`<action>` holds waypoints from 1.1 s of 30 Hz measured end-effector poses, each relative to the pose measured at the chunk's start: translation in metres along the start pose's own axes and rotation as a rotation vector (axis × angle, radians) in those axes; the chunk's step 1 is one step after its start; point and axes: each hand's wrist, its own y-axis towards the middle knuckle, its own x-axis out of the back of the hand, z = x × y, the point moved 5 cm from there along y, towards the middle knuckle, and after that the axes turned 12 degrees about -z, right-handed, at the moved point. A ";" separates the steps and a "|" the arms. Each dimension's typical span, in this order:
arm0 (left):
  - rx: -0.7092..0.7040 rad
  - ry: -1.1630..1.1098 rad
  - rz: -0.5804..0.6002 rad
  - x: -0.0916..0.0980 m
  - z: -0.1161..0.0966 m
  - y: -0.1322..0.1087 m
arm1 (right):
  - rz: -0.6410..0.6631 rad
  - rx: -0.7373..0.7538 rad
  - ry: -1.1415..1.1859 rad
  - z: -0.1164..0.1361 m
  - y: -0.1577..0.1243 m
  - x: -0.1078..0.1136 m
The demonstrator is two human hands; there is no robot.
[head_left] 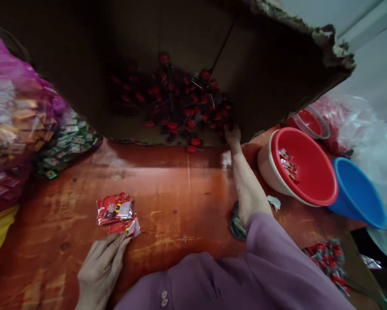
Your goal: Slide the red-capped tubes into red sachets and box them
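Observation:
My left hand lies flat on the red-brown table, fingers stretched out and touching a small stack of red printed packets. My right hand reaches forward into the mouth of a large cardboard box lying on its side. It rests at the edge of a heap of small red-capped items in clear wrappers. Its fingers are curled down into the heap; what they hold, if anything, is hidden. A purple sleeve covers my right forearm.
A red basin with a few packets in it sits right of the box, a blue basin beside it. Pink plastic bags of wrapped goods crowd the left. More red items lie at the lower right.

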 end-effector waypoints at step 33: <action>0.125 0.034 0.010 -0.002 -0.010 0.001 | 0.465 0.539 0.024 0.018 -0.197 0.053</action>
